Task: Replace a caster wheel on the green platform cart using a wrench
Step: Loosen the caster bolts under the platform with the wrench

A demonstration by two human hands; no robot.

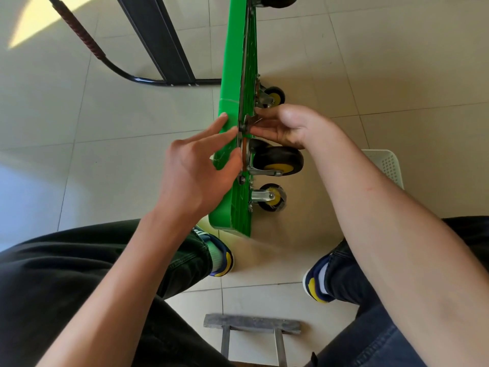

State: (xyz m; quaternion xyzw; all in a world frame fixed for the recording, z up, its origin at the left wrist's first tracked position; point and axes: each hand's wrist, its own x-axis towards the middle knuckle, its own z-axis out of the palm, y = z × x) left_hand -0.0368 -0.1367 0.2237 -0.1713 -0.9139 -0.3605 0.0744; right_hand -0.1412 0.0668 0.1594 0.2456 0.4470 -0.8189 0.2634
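Note:
The green platform cart (238,62) stands on its side edge on the tiled floor, underside facing right. A large black caster wheel with a yellow hub (281,160) hangs from a metal mounting plate (244,154) near the cart's near end. My left hand (195,170) rests with straight, spread fingers on the green deck, its thumb against the plate's edge. My right hand (288,125) reaches in from the right just above that wheel, fingertips pinching a small metal fastener (248,121) at the plate's top corner. No wrench is plainly visible.
Two smaller casters (272,198) (275,96) sit below and above the big one. The cart's black handle (87,41) lies on the floor at left beside a dark frame post (158,35). A white perforated basket (387,165) stands right; a grey metal frame (251,327) lies between my feet.

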